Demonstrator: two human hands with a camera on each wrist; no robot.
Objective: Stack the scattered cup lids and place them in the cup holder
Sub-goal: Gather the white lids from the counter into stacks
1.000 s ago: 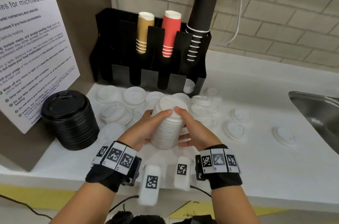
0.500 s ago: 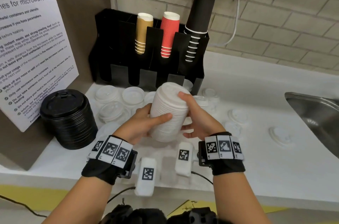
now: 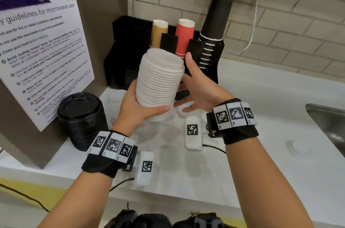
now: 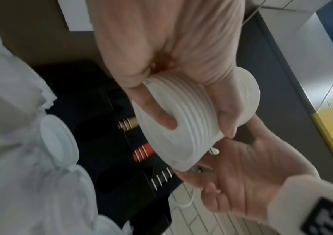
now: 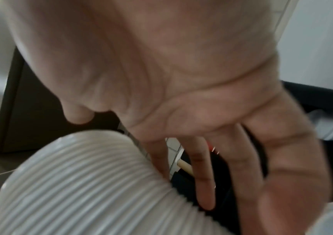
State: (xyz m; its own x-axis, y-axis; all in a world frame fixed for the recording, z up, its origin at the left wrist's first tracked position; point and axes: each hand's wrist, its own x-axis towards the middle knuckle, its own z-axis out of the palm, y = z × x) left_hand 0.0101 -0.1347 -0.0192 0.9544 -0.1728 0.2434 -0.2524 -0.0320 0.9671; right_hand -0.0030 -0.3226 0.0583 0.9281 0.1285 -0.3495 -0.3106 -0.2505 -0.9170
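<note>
The lid stack (image 3: pixel 159 80) is up in the air, near side of the black holder (image 3: pixel 128 48), a tall ribbed column of thin white plastic, tilted slightly. The left hand (image 3: pixel 139 106) cups its bottom, fingers and thumb curled round the lowest rims. Only the left wrist view shows a finger (image 4: pixel 162 118) tucked under the stack's hollow base. The right hand (image 3: pixel 198 85) lies flat along the stack's right side, fingers straight and spread; the right wrist view shows them (image 5: pixel 202 178) resting on the ridges (image 5: pixel 93 187) rather than wrapping them. The holder carries 3 cup columns: tan (image 3: pixel 157 35), red corrugated (image 3: pixel 183 37) and black (image 3: pixel 216 22). A squat black lid stack (image 3: pixel 82 121) stands on the white counter (image 3: pixel 270 115), at the left. Loose white lids (image 4: pixel 58 143) lie beneath, blurred.
</note>
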